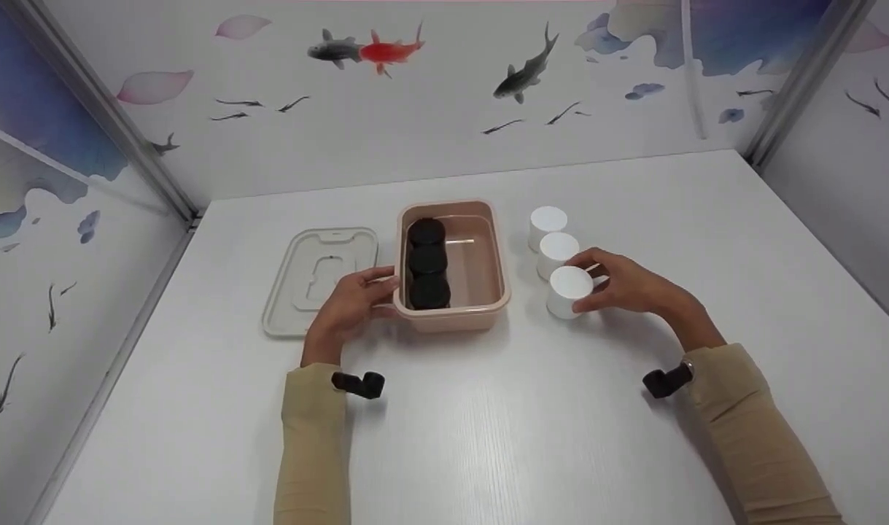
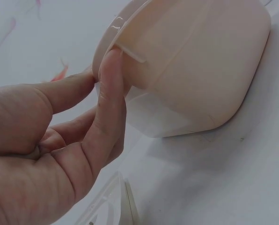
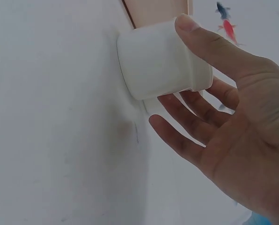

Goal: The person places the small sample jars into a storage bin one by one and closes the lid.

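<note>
In the head view a pink plastic storage box (image 1: 455, 319) stands mid-table with three black-lidded jars (image 1: 428, 260) in a row along its left side. My left hand (image 1: 349, 306) pinches the box's left rim; in the left wrist view the thumb is at the rim's top and a finger (image 2: 112, 89) lies under its lip. To the right of the box, my right hand (image 1: 630, 286) holds the nearest white lidded jar (image 1: 569, 292). The right wrist view shows the thumb (image 3: 207, 42) on one side of that jar and fingers on the other. The jar is close over the table.
Two more white jars (image 1: 558, 251) stand in a line behind the held one. A pale grey lid (image 1: 287, 299) lies flat on the table left of the box, beside my left hand. Printed wall panels (image 1: 444, 146) close off the back and both sides of the white table (image 1: 488, 423).
</note>
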Tool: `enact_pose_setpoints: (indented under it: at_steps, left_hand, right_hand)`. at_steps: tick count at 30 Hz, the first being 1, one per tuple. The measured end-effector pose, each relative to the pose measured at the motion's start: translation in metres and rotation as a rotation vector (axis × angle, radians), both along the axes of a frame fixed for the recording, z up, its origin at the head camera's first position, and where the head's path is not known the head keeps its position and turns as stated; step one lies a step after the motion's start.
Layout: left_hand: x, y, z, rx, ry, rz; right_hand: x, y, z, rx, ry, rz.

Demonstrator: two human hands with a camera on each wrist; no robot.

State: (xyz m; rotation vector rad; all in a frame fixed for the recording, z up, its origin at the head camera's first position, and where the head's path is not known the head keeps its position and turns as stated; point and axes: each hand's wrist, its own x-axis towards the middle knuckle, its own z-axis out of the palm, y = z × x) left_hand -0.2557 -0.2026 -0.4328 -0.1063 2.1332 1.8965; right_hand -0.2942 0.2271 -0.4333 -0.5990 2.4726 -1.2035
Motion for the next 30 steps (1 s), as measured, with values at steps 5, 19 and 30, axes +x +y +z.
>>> enact_pose_setpoints:
  at_steps: [5,19,30]
  left_hand:
    - [-0.001,0.001,-0.002,0.010,0.000,0.001]
    - [-0.001,0.000,-0.003,0.048,0.002,-0.002]
    - [-0.001,0.000,-0.001,0.007,-0.004,0.005]
  right_hand:
    - [0.000,0.002,-0.004,-0.003,0.018,0.020]
    - [0.010,-0.011,0.011,-0.085,0.047,0.078]
    - [0.019,-0.034,0.026,-0.168,0.071,0.038]
